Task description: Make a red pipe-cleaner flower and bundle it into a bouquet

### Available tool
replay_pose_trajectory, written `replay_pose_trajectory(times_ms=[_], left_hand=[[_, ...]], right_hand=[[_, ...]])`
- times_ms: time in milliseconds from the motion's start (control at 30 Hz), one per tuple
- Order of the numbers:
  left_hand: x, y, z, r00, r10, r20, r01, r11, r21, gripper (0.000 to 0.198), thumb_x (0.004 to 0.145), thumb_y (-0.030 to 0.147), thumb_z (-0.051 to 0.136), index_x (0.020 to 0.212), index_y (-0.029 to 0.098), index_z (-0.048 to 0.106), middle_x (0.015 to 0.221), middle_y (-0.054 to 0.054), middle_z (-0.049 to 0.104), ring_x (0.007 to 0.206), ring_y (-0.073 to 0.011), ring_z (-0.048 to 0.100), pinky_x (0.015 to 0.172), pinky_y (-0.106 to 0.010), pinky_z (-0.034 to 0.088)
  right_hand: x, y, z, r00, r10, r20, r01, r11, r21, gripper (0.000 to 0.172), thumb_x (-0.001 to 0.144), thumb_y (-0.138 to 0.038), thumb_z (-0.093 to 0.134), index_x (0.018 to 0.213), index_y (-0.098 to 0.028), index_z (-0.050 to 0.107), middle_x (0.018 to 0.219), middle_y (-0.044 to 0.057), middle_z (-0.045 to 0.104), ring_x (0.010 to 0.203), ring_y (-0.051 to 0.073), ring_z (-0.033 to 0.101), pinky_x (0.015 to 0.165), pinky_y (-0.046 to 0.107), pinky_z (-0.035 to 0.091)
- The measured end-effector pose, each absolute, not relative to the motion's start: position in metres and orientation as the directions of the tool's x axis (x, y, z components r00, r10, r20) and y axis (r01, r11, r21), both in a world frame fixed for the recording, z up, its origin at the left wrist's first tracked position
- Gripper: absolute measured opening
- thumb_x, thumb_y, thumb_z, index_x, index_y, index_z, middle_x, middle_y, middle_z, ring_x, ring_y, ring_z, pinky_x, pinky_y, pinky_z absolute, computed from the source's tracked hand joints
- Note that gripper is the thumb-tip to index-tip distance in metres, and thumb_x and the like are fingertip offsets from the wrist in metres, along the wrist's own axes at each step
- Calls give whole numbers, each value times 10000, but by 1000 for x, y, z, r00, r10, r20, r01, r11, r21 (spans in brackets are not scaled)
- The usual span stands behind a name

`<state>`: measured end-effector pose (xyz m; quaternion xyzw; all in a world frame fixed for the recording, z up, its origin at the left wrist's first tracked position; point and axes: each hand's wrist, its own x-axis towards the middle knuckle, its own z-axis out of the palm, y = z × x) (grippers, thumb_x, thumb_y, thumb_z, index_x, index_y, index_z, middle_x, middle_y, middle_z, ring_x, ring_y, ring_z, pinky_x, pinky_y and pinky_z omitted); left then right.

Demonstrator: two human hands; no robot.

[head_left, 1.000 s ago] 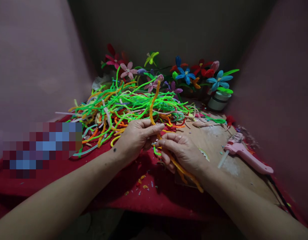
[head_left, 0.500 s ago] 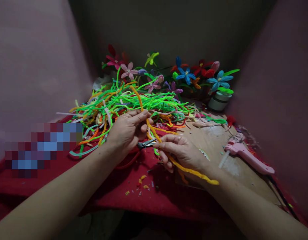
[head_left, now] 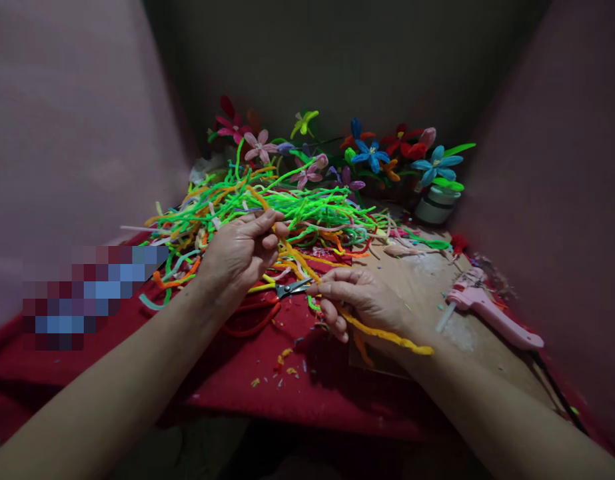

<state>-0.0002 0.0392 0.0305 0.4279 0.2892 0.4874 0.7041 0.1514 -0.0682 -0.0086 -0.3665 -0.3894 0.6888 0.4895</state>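
Observation:
An orange-yellow pipe cleaner [head_left: 387, 337] runs between my two hands, its kinked free end lying over my right wrist. My left hand [head_left: 242, 250] pinches it near its far end between thumb and fingers. My right hand [head_left: 360, 300] is closed on its middle, fingertips together. Below the stretch between the hands lies a pair of scissors [head_left: 292, 289] with dark blades, its red and yellow handles partly behind my left wrist. A heap of pipe cleaners [head_left: 287, 200], mostly bright green, spreads just beyond both hands.
Several pipe-cleaner flowers [head_left: 371, 155] stand along the back, near a white jar [head_left: 438, 203]. A pink glue gun [head_left: 492, 310] rests on a brown board [head_left: 417, 267] at the right. Small clippings [head_left: 286, 355] dot the red cloth [head_left: 227, 387]. A pixelated patch covers the left side.
My left hand has slid left along the pipe cleaner, away from my right hand, so the span between them is longer. My right hand has hardly moved.

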Motion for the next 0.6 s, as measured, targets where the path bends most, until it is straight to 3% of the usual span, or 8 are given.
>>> replay_pose_trajectory(times_ms=[133, 267, 333, 400, 433, 500, 600], left_hand=[[-9, 38, 35, 342, 933, 116, -275, -19, 961, 107, 799, 227, 584, 761, 127, 574, 671, -22, 618, 418, -45, 489, 373, -144, 381], [-37, 30, 36, 431, 885, 179, 126, -255, 959, 210, 781, 365, 588, 801, 156, 575, 703, -16, 602, 472, -85, 515, 422, -191, 408], [-53, 25, 30, 653, 756, 37, 414, -398, 819, 195, 745, 352, 616, 790, 163, 602, 687, -17, 605, 564, -120, 546, 510, -212, 436], [-65, 20, 20, 709, 705, -9, 593, -589, 549, 184, 761, 336, 577, 857, 182, 605, 738, -27, 616, 641, -160, 555, 573, -251, 440], [-70, 19, 14, 729, 685, 8, 629, -673, 388, 174, 754, 304, 568, 875, 183, 603, 797, -44, 618, 695, -184, 558, 612, -277, 441], [-74, 20, 2, 788, 615, 36, 601, -780, 177, 172, 753, 237, 535, 906, 179, 587, 886, -74, 611, 804, -221, 553, 704, -322, 444], [-73, 24, -10, 837, 539, 91, 540, -842, 21, 275, 748, 182, 496, 1012, 168, 572, 1017, -115, 590, 932, -255, 529, 811, -366, 430]], right_hand=[[156, -67, -8, -196, 974, -116, -396, -187, -899, 142, 732, -272, 659, 724, -138, 612, 476, -40, 579, 315, 60, 466, 300, 160, 391], [160, -64, -9, -112, 991, -71, -421, -112, -900, 127, 735, -254, 644, 710, -135, 609, 480, -44, 570, 325, 61, 465, 307, 170, 411], [160, -63, -9, -92, 993, -70, -438, -103, -893, 114, 746, -246, 628, 723, -135, 613, 484, -42, 574, 332, 63, 469, 313, 173, 422], [159, -63, -9, -87, 992, -90, -448, -120, -886, 103, 748, -239, 619, 747, -135, 619, 497, -35, 586, 344, 68, 480, 316, 176, 428], [158, -63, -8, -88, 991, -102, -450, -131, -884, 103, 747, -236, 616, 760, -135, 622, 505, -31, 591, 352, 72, 487, 321, 180, 433], [157, -63, -8, -97, 989, -108, -451, -141, -882, 98, 734, -218, 614, 776, -130, 621, 513, -23, 598, 368, 81, 504, 338, 190, 444], [157, -64, -7, -101, 990, -99, -461, -135, -877, 97, 708, -190, 612, 777, -122, 610, 520, -11, 610, 382, 87, 517, 351, 197, 452]])
